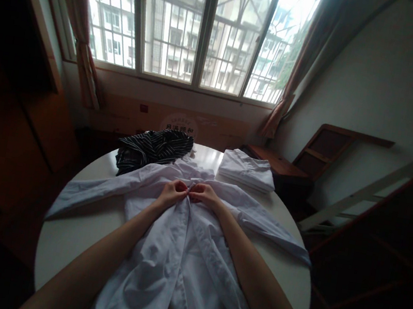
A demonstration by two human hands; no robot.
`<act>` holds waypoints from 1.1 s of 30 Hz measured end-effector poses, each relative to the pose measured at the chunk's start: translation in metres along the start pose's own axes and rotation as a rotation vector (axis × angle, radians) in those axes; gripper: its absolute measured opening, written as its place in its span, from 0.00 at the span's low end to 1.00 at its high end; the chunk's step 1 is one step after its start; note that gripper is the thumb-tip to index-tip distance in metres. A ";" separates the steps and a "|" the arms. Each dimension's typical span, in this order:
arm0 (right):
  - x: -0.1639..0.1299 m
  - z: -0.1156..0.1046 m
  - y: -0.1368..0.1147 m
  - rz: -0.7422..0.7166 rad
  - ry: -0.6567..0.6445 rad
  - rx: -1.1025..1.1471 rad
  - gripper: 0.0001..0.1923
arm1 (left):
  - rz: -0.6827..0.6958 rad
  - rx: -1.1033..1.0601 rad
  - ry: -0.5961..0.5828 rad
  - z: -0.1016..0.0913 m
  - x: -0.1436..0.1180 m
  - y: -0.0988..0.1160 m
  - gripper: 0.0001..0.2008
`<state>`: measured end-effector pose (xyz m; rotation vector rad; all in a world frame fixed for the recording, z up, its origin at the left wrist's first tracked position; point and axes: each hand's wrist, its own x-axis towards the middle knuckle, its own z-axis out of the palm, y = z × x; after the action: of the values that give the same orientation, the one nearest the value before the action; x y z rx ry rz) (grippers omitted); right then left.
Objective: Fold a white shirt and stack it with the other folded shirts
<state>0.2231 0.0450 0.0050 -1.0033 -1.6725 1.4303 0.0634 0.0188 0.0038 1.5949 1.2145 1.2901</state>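
Observation:
A white long-sleeved shirt [153,266] lies spread on the round table, its collar toward the window and its sleeves stretched out to both sides. My left hand [174,191] pinches the shirt's front edge near the top of the opening. Close against it, my right hand [202,193] pinches the facing edge of the same front. The fingertips of both hands almost meet; any button between them is too small to make out. Below the hands the two front panels hang slightly apart.
The round white table [70,248] stands below a barred window [173,39]. A black striped garment [152,148] lies crumpled at its far left, and folded white clothes [247,169] are stacked at the far right. A wooden chair [325,147] stands beyond, near a pale ladder-like frame [377,187].

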 end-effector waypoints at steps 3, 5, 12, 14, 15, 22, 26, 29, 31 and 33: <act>-0.002 0.002 -0.002 0.000 0.019 -0.005 0.17 | -0.011 -0.018 -0.010 0.000 0.000 -0.001 0.07; -0.002 0.002 -0.003 0.000 0.032 -0.006 0.17 | -0.013 -0.022 -0.008 0.001 0.001 -0.002 0.07; -0.005 0.004 -0.003 -0.030 0.052 -0.030 0.16 | -0.016 0.056 0.008 0.002 0.002 -0.004 0.06; -0.006 0.005 -0.004 -0.043 0.063 -0.041 0.16 | -0.017 0.084 0.006 0.002 0.002 -0.002 0.07; -0.006 0.005 -0.004 -0.050 0.066 -0.045 0.16 | -0.016 0.098 0.002 0.002 0.001 -0.001 0.07; -0.007 0.005 -0.004 -0.071 0.040 -0.072 0.16 | -0.003 0.175 -0.014 0.001 -0.001 0.001 0.06; -0.008 0.006 -0.005 -0.075 0.043 -0.081 0.16 | -0.006 0.183 -0.011 0.001 -0.001 0.002 0.07; -0.009 0.007 -0.006 -0.078 0.047 -0.080 0.17 | -0.006 0.188 -0.009 0.001 -0.001 0.003 0.07; -0.010 0.007 -0.007 -0.082 0.045 -0.084 0.16 | 0.004 0.198 -0.007 0.000 0.000 0.003 0.07; -0.010 0.008 -0.008 -0.084 0.038 -0.086 0.16 | 0.012 0.206 -0.009 0.000 0.000 0.003 0.07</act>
<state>0.2202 0.0319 0.0112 -0.9891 -1.7407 1.2868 0.0644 0.0180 0.0063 1.7533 1.3707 1.1955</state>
